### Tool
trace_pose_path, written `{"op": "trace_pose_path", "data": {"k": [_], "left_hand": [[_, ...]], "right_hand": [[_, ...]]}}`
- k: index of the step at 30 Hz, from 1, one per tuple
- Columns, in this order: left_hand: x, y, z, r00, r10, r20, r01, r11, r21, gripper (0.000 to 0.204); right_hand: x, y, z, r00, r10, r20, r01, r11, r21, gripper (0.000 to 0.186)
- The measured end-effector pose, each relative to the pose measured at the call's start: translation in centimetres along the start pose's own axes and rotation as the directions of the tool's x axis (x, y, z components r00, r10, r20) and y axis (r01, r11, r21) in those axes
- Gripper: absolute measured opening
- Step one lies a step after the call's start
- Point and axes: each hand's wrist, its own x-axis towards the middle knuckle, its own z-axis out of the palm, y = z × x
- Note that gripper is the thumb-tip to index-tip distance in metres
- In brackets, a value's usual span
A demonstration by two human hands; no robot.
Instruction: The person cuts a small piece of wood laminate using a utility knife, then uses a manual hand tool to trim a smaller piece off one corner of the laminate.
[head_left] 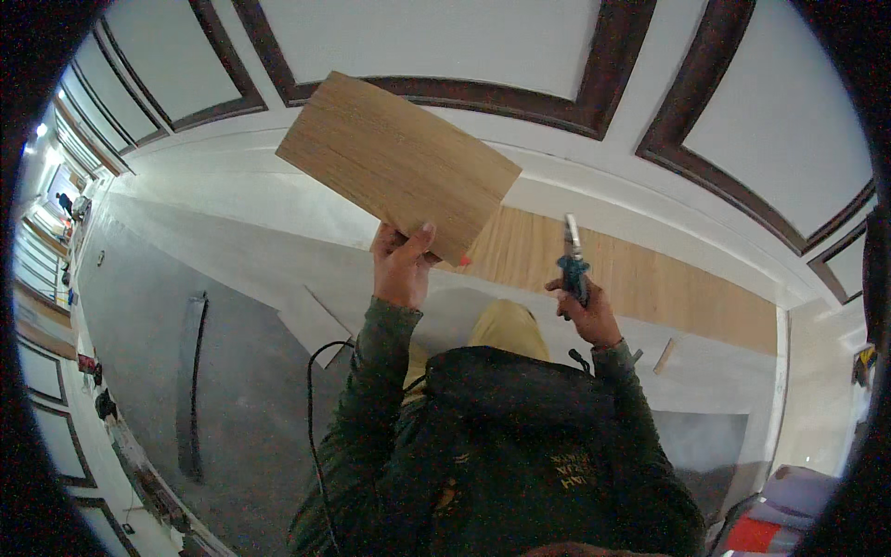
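My left hand (401, 264) grips the lower edge of a short wood-grain plank (397, 162) and holds it up tilted in front of the white panelled wall. My right hand (587, 311) is closed around a blue-handled cutter (574, 260) whose pale blade points upward. The two hands are apart, the cutter to the right of the plank. Laid wood-grain flooring (640, 278) runs along the wall base behind the cutter. My dark green sleeves and jacket fill the lower middle.
A white wall with dark brown moulding frames (603, 88) fills the top. Grey underlay (232, 390) covers the floor on the left, with a black cable (314, 408) and a long dark strip (190, 381). A small wood offcut (665, 356) lies at right.
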Motion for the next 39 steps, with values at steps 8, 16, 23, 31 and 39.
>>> {"op": "trace_pose_path", "data": {"k": [8, 16, 23, 31, 39], "left_hand": [[-1.9, -0.6, -2.3, 0.999, 0.021, -0.032, -0.023, 0.998, -0.062, 0.048], [-1.9, -1.5, -4.8, 1.0, 0.012, -0.029, -0.013, 1.0, -0.027, 0.047], [-2.0, -1.6, -4.3, 1.0, 0.006, -0.01, -0.006, 1.0, -0.009, 0.048], [-1.7, -1.5, -4.5, 1.0, -0.011, 0.011, 0.011, 1.0, -0.026, 0.047], [-1.5, -1.8, -4.8, 0.999, -0.028, -0.04, 0.027, 1.0, -0.011, 0.045]], "right_hand": [[2.3, -2.9, 1.7, 0.982, -0.074, 0.173, 0.135, 0.92, -0.369, 0.051], [2.2, -5.0, 2.1, 0.966, -0.098, 0.241, 0.201, 0.87, -0.451, 0.058], [2.7, -4.5, 1.8, 0.96, -0.141, 0.242, 0.245, 0.843, -0.479, 0.056], [2.4, -4.2, 2.3, 0.934, -0.298, 0.197, 0.357, 0.821, -0.446, 0.049], [2.7, -3.8, 2.4, 0.941, -0.285, 0.183, 0.338, 0.835, -0.434, 0.044]]}}
